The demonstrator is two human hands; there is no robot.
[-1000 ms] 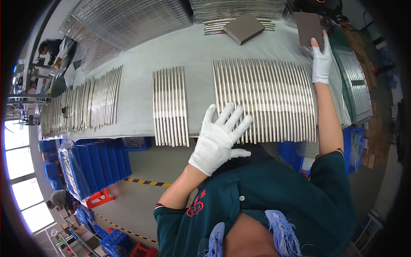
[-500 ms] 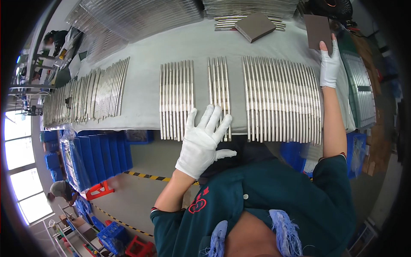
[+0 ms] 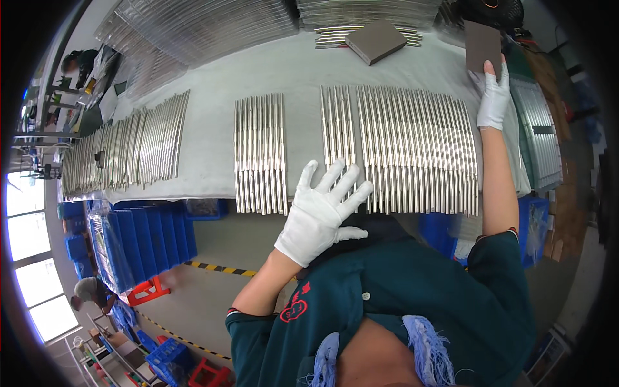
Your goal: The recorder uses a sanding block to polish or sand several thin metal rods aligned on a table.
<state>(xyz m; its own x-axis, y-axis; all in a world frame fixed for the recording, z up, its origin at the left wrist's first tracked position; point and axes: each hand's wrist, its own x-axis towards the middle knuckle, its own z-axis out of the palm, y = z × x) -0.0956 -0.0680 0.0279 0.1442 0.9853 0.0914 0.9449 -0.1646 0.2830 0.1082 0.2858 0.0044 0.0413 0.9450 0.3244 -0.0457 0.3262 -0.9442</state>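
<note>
My left hand, in a white glove, has its fingers spread over the near ends of a small group of shiny metal rods. This group lies just left of a wide row of rods on the grey table. A separate bundle of rods lies further left. My right hand, also gloved, reaches to the far right end of the wide row. It grips a brown rectangular pad by its lower edge.
A second brown pad lies on rods at the back. More rods cover the table's left part and stacks fill the far side. Blue bins stand under the table. Another person bends at lower left.
A few rods have come apart from the wide row and now lie as a small group to its left under my left hand. My right hand still holds the pad.
</note>
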